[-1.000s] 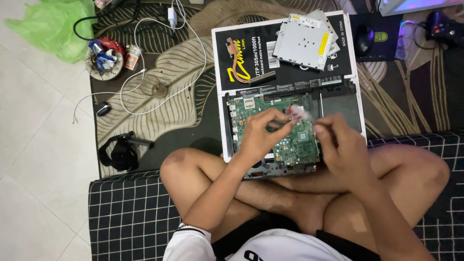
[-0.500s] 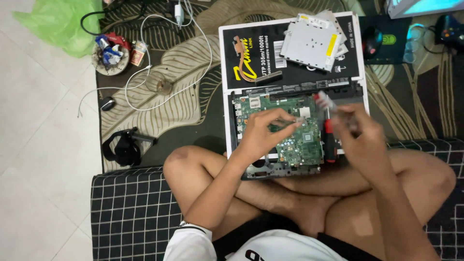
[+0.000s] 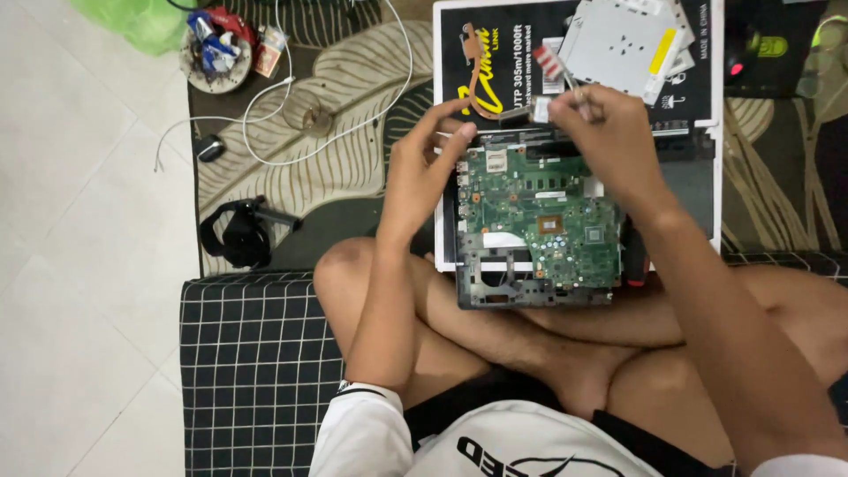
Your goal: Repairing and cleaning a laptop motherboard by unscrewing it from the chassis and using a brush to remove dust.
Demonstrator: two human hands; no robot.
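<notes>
Left hand [image 3: 428, 163] is raised over the far left corner of the board [image 3: 541, 216], wrist bent, fingers spread loosely; the forefinger is stretched toward the copper pipe [image 3: 481, 84]. Whether it touches the pipe cannot be told. Nothing is seen clasped in this hand.

Right hand [image 3: 609, 132] is held just past the board's far edge, forearm running in from the lower right across the knee. Its fingers are pinched around a small pale part [image 3: 541, 108] joined to the end of the pipe; the hold looks firm, though the fingertips are partly hidden.

The pipe is thin, flat, copper-coloured and bent in a curve. It is lifted off the board, stretching left and away from the right-hand pinch, over the black box [image 3: 530, 53].

The board is green, rectangular, densely studded with small chips and one bare square die near the middle. It lies directly beneath both hands in a dark plastic shell [image 3: 530, 291] propped on the crossed legs.

A flat silver metal drive [image 3: 623, 40] lies on the box, just beyond the right hand.

A red-handled screwdriver [image 3: 634, 256] lies below the right wrist, beside the board's right edge.
</notes>
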